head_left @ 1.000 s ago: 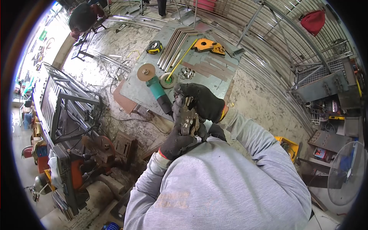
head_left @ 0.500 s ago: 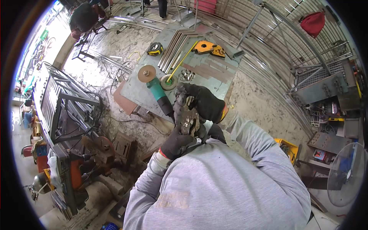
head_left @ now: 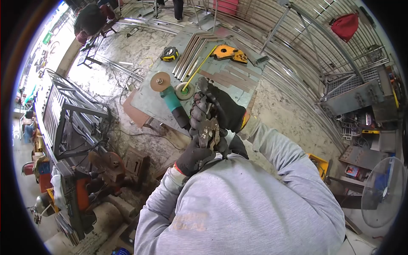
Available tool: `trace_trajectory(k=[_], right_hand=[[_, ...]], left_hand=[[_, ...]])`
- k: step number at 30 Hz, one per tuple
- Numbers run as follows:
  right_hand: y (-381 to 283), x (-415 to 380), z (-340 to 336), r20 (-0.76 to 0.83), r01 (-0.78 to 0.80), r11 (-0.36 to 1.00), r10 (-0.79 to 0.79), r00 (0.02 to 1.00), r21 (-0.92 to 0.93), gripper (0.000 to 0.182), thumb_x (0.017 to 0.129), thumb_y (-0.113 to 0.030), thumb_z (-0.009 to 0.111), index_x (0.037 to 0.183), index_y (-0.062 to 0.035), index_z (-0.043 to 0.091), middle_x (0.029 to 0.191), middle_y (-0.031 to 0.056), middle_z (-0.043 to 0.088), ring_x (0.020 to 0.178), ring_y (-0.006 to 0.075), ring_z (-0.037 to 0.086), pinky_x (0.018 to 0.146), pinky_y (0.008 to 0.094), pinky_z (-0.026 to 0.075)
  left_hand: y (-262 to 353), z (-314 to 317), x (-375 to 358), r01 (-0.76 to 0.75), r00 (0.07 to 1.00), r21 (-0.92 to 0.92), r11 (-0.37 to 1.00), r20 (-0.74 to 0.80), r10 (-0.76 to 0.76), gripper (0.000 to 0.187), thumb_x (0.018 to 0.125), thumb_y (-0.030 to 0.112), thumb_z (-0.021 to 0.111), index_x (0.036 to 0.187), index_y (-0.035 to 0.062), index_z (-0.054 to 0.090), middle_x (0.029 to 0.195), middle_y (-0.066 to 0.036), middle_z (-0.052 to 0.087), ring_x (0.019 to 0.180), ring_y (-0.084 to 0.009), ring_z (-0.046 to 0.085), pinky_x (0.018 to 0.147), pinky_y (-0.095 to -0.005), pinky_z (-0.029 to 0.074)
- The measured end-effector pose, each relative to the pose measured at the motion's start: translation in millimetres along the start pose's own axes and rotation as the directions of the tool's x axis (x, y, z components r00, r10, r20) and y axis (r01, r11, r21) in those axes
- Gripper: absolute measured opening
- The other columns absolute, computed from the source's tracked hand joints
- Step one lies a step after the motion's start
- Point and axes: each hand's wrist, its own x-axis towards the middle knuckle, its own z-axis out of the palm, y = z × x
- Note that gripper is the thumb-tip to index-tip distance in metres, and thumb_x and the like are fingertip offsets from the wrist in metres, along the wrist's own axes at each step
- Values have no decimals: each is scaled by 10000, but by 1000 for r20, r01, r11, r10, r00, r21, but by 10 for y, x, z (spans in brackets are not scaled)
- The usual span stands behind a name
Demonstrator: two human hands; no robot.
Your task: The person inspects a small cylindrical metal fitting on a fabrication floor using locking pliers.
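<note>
Both my hands wear dark, dirty gloves and meet in front of my chest. My left hand (head_left: 195, 155) is closed around a dark, worn piece with pale specks (head_left: 208, 132), whose kind I cannot make out. Pressed against its upper end is my right hand (head_left: 227, 108), its fingers bent and one finger pointing up and away. What the right fingers grip is hidden. Just left of the hands, an angle grinder (head_left: 172, 102) with a brown disc (head_left: 160, 81) lies on the metal-topped table (head_left: 142, 100). A round disc with a green centre (head_left: 185, 90) lies beside the grinder.
On the table are a tape measure (head_left: 169, 54), bent metal bars (head_left: 193, 55), a yellow strip (head_left: 199, 68), an orange tool (head_left: 227, 52) and flat brown strips (head_left: 236, 78). A cut-off saw (head_left: 106, 165) stands left, a fan (head_left: 382, 191) right. Another person (head_left: 91, 19) bends over at the far left.
My right hand's fingers have shifted upward, one now stretched out, covering the small metal rings seen on the table before. My left hand stays nearly in place. The view has shifted slightly.
</note>
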Motion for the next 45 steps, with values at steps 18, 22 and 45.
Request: trace_trajectory(k=[18, 22, 45], right_hand=[[-118, 13, 39, 37, -217, 976, 218, 975, -37, 369, 1039, -303, 564, 721, -119, 528, 635, 82, 506, 688, 336, 564, 760, 512, 485], [-134, 11, 42, 26, -196, 975, 200, 980, -103, 360, 1035, -292, 572, 722, -119, 532, 635, 85, 523, 688, 344, 585, 742, 512, 489], [-81, 64, -334, 63, -186, 982, 183, 981, 43, 341, 1046, -356, 603, 792, -131, 575, 715, 91, 611, 838, 350, 685, 784, 499, 544]], left_hand=[[-150, -119, 103, 12, 994, -15, 1000, 105, -10, 541, 828, 3, 573, 1363, -28, 499, 1058, -108, 607, 980, -256, 620, 935, -413, 515], [-131, -47, 104, 28, 999, -2, 1000, 32, -28, 485, 765, 125, 619, 1227, -19, 594, 999, -94, 671, 945, -216, 651, 894, -361, 524], [-254, -322, 35, 14, 1000, 335, 942, 6, -17, 574, 797, 87, 659, 1348, -32, 548, 1092, -96, 652, 1035, -235, 661, 936, -377, 531]])
